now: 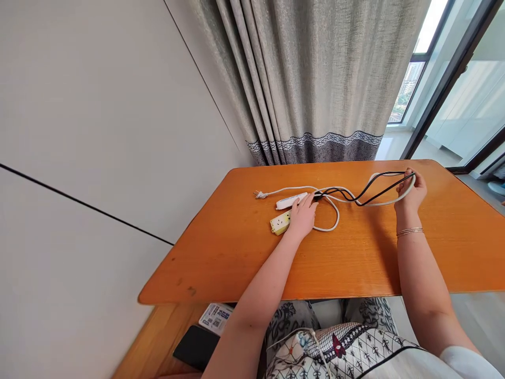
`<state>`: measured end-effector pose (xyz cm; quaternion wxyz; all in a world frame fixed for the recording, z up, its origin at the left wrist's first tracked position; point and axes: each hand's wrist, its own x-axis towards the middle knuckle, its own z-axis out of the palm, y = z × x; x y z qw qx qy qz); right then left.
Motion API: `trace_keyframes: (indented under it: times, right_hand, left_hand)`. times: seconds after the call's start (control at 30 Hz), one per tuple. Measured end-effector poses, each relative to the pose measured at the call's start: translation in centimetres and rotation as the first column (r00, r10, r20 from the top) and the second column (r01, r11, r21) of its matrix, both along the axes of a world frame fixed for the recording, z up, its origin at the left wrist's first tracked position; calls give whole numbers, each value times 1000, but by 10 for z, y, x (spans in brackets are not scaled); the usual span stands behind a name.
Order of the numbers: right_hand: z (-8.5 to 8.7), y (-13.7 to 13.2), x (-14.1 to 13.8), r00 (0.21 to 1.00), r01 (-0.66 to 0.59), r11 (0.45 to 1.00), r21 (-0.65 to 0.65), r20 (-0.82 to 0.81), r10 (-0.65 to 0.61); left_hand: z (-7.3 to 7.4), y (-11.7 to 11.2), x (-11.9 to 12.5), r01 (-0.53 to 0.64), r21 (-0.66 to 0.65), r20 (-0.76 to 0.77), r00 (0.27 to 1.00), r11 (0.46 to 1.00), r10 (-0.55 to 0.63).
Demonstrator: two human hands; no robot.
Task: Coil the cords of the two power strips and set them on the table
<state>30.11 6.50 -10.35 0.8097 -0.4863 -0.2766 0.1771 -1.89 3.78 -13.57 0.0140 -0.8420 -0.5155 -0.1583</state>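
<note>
My left hand point(303, 217) lies over the right ends of two power strips, its fingers stretched out and partly covering them. One is a white power strip point(287, 202); nearer me is a yellowish power strip point(280, 223) with sockets facing up. My right hand point(412, 192) is closed around a loop of cables, raised a little above the table's right part. A black cable point(369, 201) and a white cable point(384, 204) run from it, crossing each other, to the left hand. A white plug point(261, 195) rests at the far left end of a white cord.
The orange wooden table point(229, 252) has rounded corners. Behind it hangs a grey curtain point(327, 79), with a white wall point(98, 131) on the left and glass doors at right. A black object point(196, 347) and a printed box point(216, 318) sit below the front edge.
</note>
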Motion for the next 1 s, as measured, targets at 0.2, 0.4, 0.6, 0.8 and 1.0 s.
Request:
trace_keyframes:
  times: [0.2, 0.4, 0.6, 0.8, 1.0]
  right_hand:
    - [5, 0, 7, 924, -377, 922, 87, -37, 381]
    - [8, -8, 7, 895, -437, 892, -119, 46, 445]
    - [10, -15, -7, 865, -147, 963, -225, 444, 235]
    - [6, -14, -9, 775, -60, 979, -195, 610, 169]
    - [10, -16, -13, 777, -177, 982, -67, 602, 182]
  left_hand:
    - [-1, 6, -5, -28, -46, 25, 999, 999, 29]
    - [1, 6, -4, -14, -55, 83, 996, 998, 18]
    - [4, 6, -1, -70, -168, 220, 970, 983, 107]
    - [8, 12, -9, -98, -186, 365, 917, 978, 162]
    - [3, 8, 0, 1, -197, 238, 970, 980, 47]
